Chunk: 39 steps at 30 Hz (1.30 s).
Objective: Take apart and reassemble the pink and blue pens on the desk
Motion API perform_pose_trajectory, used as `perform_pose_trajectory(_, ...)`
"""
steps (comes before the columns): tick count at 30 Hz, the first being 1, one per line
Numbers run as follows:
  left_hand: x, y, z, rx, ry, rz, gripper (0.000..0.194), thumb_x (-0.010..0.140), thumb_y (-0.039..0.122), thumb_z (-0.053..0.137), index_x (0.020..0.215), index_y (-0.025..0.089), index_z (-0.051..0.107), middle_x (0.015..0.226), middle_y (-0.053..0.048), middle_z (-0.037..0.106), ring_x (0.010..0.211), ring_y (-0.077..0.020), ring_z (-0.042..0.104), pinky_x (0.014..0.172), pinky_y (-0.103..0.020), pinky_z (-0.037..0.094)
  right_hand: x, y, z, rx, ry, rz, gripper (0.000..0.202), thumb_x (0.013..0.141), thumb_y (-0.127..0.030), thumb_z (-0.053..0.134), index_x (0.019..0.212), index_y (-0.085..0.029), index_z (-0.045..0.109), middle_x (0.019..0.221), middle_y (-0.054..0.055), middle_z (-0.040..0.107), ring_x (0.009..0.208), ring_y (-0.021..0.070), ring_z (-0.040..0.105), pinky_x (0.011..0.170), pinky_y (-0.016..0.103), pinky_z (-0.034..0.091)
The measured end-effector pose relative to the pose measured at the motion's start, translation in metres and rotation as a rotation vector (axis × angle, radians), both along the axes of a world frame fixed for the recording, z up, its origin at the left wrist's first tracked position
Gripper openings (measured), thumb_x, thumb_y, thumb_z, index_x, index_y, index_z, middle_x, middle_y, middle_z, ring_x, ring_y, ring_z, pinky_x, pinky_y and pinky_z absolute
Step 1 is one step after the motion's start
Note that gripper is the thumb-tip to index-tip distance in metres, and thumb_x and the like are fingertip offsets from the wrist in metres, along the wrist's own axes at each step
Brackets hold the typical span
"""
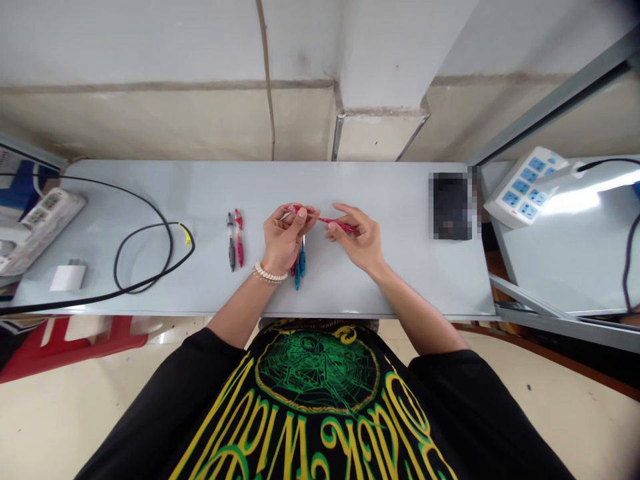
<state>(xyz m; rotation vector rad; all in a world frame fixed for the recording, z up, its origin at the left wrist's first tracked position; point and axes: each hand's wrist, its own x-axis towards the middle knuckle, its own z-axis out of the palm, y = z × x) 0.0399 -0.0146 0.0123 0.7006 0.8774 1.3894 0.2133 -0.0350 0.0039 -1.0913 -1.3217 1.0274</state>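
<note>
- While the wall (165, 123) behind is pale up top and cream lower down, with a grimy line between, the work surface is a smooth light grey table (410, 207) over a cream tiled floor (40, 427); a red stool (75, 350) pokes in at the left.
- Okay, the grip: left hand (286, 243) has one end of a slim red pen (345, 225) pinched in its fingers, right hand (361, 241) has the other end, with a thin stretch showing between them. Can't tell if it's in one piece.
- The pen's just above the table, roughly sideways. Beaded bracelet (269, 274) on the left wrist, btw.
- Left of the hands, a dark grey pen (231, 247) and a pink-red pen (239, 243) lie side by side.
- Some blue pens (299, 267) sit near the left wrist, a bit of red beside them, partly hidden.
- Further left: looped black cable (171, 250) with a yellow tag (185, 234), white charger (69, 276), white power strip (43, 223).
- Over right: pixelated dark thing (450, 207), then a white socket block (525, 187) with blue outlets.
</note>
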Motion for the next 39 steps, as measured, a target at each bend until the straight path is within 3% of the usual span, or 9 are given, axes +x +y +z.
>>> perform_pose_trajectory(2, 0.000, 0.000, 0.000, 0.004, -0.001, -0.003, 0.041, 0.069, 0.039, 0.101, 0.090, 0.017, 0.073, 0.093, -0.004, 0.083, 0.090, -0.0175, 0.083, 0.086, -0.026, 0.067, 0.000, 0.000, 0.000, 0.051, -0.039, -0.003, 0.029, 0.096, -0.049, 0.073, 0.109, -0.025, 0.082, 0.092, 0.005, 0.080, 0.082, 0.0169, 0.077, 0.075, 0.034, 0.069)
perform_pose_trajectory(5, 0.000, 0.000, 0.001, -0.006, 0.004, 0.000, 0.040, 0.071, 0.039, 0.100, 0.090, 0.018, 0.073, 0.094, -0.004, 0.083, 0.090, -0.0173, 0.082, 0.085, -0.026, 0.067, 0.000, 0.000, 0.000, 0.175, -0.108, -0.031, 0.025, 0.090, -0.045, 0.081, 0.107, -0.026, 0.083, 0.119, 0.008, 0.079, 0.107, 0.0198, 0.076, 0.093, 0.037, 0.067)
perform_pose_trajectory(8, 0.000, -0.001, 0.001, -0.007, 0.021, -0.016, 0.042, 0.071, 0.041, 0.100, 0.091, 0.017, 0.072, 0.095, -0.005, 0.083, 0.091, -0.0183, 0.082, 0.086, -0.027, 0.067, -0.003, -0.001, -0.002, 0.030, -0.049, -0.006, 0.041, 0.089, -0.050, 0.082, 0.123, -0.026, 0.079, 0.106, 0.005, 0.080, 0.076, 0.0134, 0.074, 0.067, 0.029, 0.065)
perform_pose_trajectory(10, 0.000, 0.000, 0.000, -0.009, 0.025, -0.017, 0.043, 0.069, 0.041, 0.101, 0.091, 0.017, 0.071, 0.094, -0.006, 0.082, 0.091, -0.0184, 0.082, 0.085, -0.027, 0.067, -0.004, -0.001, -0.002, -0.011, -0.063, 0.003, 0.036, 0.094, -0.052, 0.075, 0.115, -0.023, 0.081, 0.086, 0.002, 0.077, 0.058, 0.0096, 0.064, 0.053, 0.025, 0.056)
perform_pose_trajectory(14, -0.008, 0.007, -0.004, -0.048, -0.021, 0.029, 0.037, 0.073, 0.037, 0.100, 0.090, 0.017, 0.074, 0.095, -0.004, 0.081, 0.091, -0.0160, 0.081, 0.085, -0.023, 0.066, 0.004, 0.000, 0.006, 0.147, -0.207, -0.036, 0.030, 0.099, -0.048, 0.069, 0.101, -0.023, 0.085, 0.077, 0.002, 0.072, 0.064, 0.0107, 0.059, 0.060, 0.027, 0.050)
perform_pose_trajectory(18, -0.021, 0.019, -0.005, -0.212, -0.180, 0.031, 0.012, 0.098, 0.026, 0.078, 0.089, 0.018, 0.076, 0.100, -0.003, 0.081, 0.098, -0.0085, 0.079, 0.083, -0.010, 0.063, 0.013, 0.001, 0.015, 0.130, -0.123, -0.056, 0.028, 0.099, -0.047, 0.071, 0.101, -0.023, 0.085, 0.077, 0.001, 0.071, 0.059, 0.0093, 0.055, 0.057, 0.028, 0.045)
perform_pose_trajectory(23, -0.024, 0.022, -0.002, -0.370, -0.278, -0.026, 0.028, 0.110, 0.022, 0.057, 0.089, 0.018, 0.076, 0.097, -0.003, 0.081, 0.092, -0.0050, 0.079, 0.076, -0.005, 0.061, 0.006, -0.005, 0.020, 0.107, -0.035, -0.039, 0.029, 0.097, -0.051, 0.072, 0.101, -0.026, 0.085, 0.081, 0.001, 0.074, 0.061, 0.0102, 0.058, 0.058, 0.028, 0.049)
perform_pose_trajectory(31, -0.009, 0.008, 0.002, -0.153, -0.171, -0.045, 0.008, 0.097, 0.024, 0.079, 0.091, 0.019, 0.077, 0.095, -0.001, 0.079, 0.090, -0.0072, 0.079, 0.079, -0.010, 0.062, -0.002, -0.010, 0.018, 0.265, -0.219, -0.077, 0.019, 0.102, -0.033, 0.067, 0.103, -0.026, 0.084, 0.079, 0.001, 0.073, 0.062, 0.0108, 0.058, 0.058, 0.028, 0.050)
perform_pose_trajectory(39, -0.003, 0.001, 0.000, -0.036, 0.026, -0.092, 0.041, 0.076, 0.044, 0.097, 0.100, 0.020, 0.073, 0.096, -0.004, 0.081, 0.089, -0.0169, 0.081, 0.082, -0.025, 0.065, -0.005, -0.010, 0.006, 0.414, -0.376, -0.162, 0.019, 0.101, -0.030, 0.062, 0.119, -0.025, 0.068, 0.118, 0.011, 0.067, 0.083, 0.0176, 0.068, 0.068, 0.035, 0.062)
